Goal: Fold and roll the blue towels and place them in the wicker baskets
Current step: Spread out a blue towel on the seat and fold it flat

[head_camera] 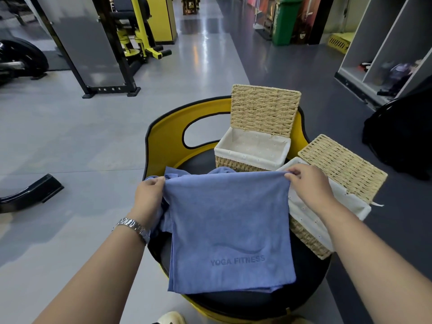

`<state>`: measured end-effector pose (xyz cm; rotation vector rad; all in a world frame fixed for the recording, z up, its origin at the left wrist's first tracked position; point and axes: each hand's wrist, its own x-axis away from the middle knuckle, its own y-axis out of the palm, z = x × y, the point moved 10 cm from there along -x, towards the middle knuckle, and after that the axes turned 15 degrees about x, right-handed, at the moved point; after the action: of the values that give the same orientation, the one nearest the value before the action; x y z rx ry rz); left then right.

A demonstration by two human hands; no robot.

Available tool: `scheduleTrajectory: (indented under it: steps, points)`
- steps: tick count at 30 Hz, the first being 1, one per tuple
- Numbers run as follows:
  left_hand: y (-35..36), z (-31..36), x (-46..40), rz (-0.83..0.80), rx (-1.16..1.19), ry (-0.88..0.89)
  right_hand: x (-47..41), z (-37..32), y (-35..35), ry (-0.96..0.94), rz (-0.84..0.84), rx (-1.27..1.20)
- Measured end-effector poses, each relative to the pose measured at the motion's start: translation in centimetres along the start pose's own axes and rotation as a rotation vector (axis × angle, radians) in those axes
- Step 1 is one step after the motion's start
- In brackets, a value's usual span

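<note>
- The left hand (149,197) is closed in a pinch on the upper left corner of a blue towel (230,232), knuckles up, thumb side turned toward the cloth; the forearm reaches in from the lower left, and a metal watch (132,228) sits on the wrist.
- The right hand (308,185) pinches the upper right corner of the same towel between thumb and fingertips, the back of the hand facing up, the forearm coming in from the lower right.
- Between the 2 hands the towel's top edge is stretched nearly level; the cloth hangs down in a doubled sheet with "YOGA FITNESS" stamped near its lower part, and its bottom edge lies on the black seat pad (247,302).
- More blue towel fabric (219,170) lies bunched behind the top edge and under the left hand.
- The far wicker basket (251,152) stands on the seat just behind the towel, lid upright and open, white lining showing inside.
- The near wicker basket (327,216) sits to the right, under the right forearm, tilted, its lid (342,167) open and leaning back.
- Both baskets rest against the seat's yellow backrest (168,134).
- Grey floor (70,141) surrounds the seat, with yellow-and-black gym machines (138,40) beyond.
</note>
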<state>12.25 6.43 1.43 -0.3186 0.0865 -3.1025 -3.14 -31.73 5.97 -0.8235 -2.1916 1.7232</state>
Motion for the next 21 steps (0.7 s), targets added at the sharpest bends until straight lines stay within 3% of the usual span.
scheduleTrajectory:
  steps: [4, 9, 13, 16, 21]
  points:
    - [0.7, 1.3, 0.1, -0.061, 0.035, 0.100, 0.1, -0.2, -0.2, -0.002, 0.076, 0.007]
    - [2.2, 2.0, -0.5, -0.209, -0.322, 0.274, 0.3, -0.7, 0.4, 0.003, 0.093, -0.021]
    - [2.0, 3.2, -0.2, -0.141, -0.607, 0.429, 0.2, -0.4, 0.2, 0.001, 0.169, -0.032]
    - [2.2, 3.9, 0.3, -0.122, -0.629, 0.473, 0.1, -0.4, 1.0, -0.007, 0.149, 0.008]
    - [2.1, 5.6, 1.0, -0.042, -0.602, 0.562, 0.2, -0.7, -0.4, -0.024, 0.264, 0.018]
